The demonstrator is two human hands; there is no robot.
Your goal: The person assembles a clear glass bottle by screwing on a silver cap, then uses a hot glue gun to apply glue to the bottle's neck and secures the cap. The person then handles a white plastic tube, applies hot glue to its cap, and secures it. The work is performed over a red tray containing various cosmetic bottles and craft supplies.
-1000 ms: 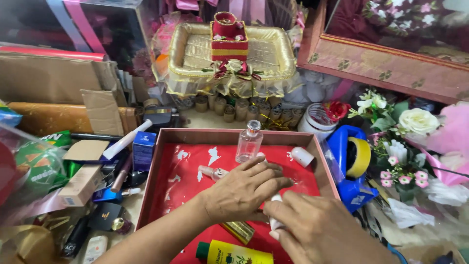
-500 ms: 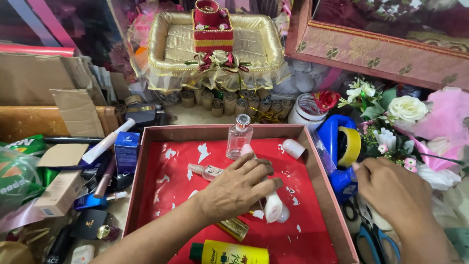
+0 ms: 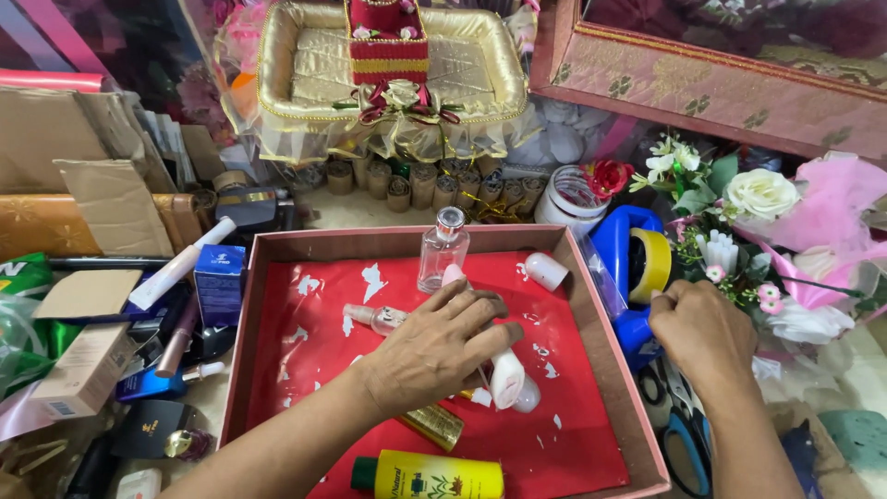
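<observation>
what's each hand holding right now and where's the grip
The left hand presses down on a white tube in the red-lined box, covering its upper part. The right hand reaches the blue tape dispenser; whether it grips cannot be told.

Left hand covers most of a white tube mid-frame, grip unclear. Yellow bottle cut off at bottom edge. Right hand hides the blue tape dispenser base; scissors partly hidden, lower right.

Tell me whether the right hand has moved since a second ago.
Yes. The right hand left the red-lined box, going rightward over its edge to the blue tape dispenser.
</observation>
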